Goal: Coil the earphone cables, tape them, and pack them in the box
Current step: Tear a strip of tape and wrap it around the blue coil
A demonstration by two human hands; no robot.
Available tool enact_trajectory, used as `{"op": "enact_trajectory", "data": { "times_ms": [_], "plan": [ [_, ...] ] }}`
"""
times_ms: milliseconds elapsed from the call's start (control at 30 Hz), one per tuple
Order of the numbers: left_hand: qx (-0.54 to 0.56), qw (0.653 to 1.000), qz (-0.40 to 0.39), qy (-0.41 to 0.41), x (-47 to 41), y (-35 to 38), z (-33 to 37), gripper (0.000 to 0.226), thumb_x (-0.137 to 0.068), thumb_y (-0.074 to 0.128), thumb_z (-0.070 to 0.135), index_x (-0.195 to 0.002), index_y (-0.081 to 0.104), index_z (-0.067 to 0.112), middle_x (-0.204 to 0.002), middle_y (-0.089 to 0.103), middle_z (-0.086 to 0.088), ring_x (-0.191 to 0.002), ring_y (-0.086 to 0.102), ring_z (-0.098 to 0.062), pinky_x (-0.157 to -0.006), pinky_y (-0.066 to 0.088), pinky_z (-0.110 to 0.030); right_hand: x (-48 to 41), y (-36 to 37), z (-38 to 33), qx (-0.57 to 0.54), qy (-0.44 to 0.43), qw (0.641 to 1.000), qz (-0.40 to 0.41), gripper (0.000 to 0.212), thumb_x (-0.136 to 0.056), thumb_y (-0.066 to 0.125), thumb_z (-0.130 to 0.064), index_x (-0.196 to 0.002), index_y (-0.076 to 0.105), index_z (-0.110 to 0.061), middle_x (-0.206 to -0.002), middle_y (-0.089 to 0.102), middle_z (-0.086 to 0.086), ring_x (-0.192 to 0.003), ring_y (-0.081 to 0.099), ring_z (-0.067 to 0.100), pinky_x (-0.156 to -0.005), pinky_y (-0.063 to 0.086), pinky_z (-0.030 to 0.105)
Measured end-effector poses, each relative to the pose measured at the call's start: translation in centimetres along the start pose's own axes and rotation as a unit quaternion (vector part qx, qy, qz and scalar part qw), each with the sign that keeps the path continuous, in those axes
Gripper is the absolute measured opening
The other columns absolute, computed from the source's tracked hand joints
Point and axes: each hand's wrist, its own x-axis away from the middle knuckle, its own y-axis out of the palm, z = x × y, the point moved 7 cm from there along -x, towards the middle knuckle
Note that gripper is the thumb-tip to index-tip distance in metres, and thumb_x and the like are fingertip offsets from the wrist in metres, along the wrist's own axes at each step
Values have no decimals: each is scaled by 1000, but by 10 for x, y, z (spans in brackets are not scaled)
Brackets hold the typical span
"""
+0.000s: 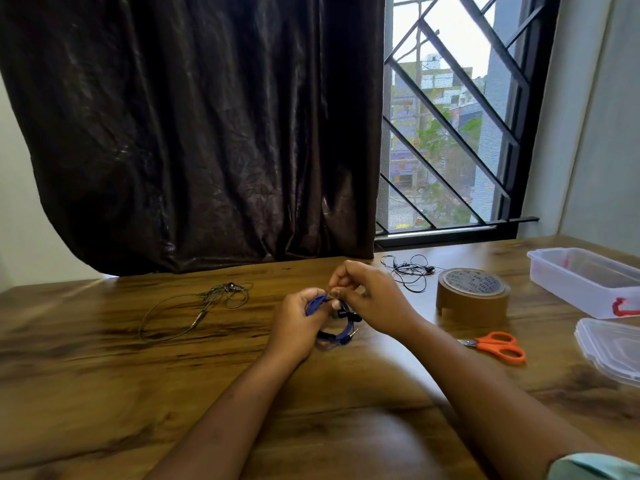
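Note:
My left hand point(298, 320) grips a coiled blue earphone cable point(334, 336) just above the middle of the wooden table point(104, 375). My right hand point(367, 292) pinches the top of that coil beside the left fingers. Black earbuds stick out of the coil between the two hands. A grey earphone cable point(194, 311) lies loose on the table to the left. A black earphone cable point(408, 270) lies tangled behind my right hand. A brown tape roll point(472, 296) stands to the right. The clear plastic box point(585, 280) sits at the far right.
Orange-handled scissors point(497, 346) lie in front of the tape roll. The clear box lid point(613, 351) rests at the right edge, below the box. A dark curtain point(194, 133) hangs behind the table, with a barred window to its right.

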Motion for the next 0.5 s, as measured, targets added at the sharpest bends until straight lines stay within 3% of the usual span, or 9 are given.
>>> {"op": "enact_trajectory", "data": {
  "times_ms": [200,367,500],
  "plan": [
    [18,999,-36,-5,-2,3,-5,10,-89,62,21,-87,69,14,-79,72,-6,-73,66,-15,-70,50,-32,2,-5,2,-61,35,997,-25,16,-82,69,-2,-89,62,-14,-72,68,-6,-64,61,-6,-59,45,9],
    [-5,999,-42,-1,-1,4,-4,16,-91,58,25,-92,68,13,-76,69,1,-69,63,-5,-65,49,-23,2,-7,11,-78,75,994,1,21,-78,75,-10,-89,58,-16,-70,72,-4,-63,65,1,-60,48,13],
    [-1,999,-38,6,-2,3,-3,16,-92,57,23,-93,68,11,-78,69,-3,-72,65,-8,-70,52,-28,5,-4,20,-157,131,979,8,23,-79,74,-8,-95,58,-14,-69,71,0,-66,67,11,-65,57,28]
  ]
}}
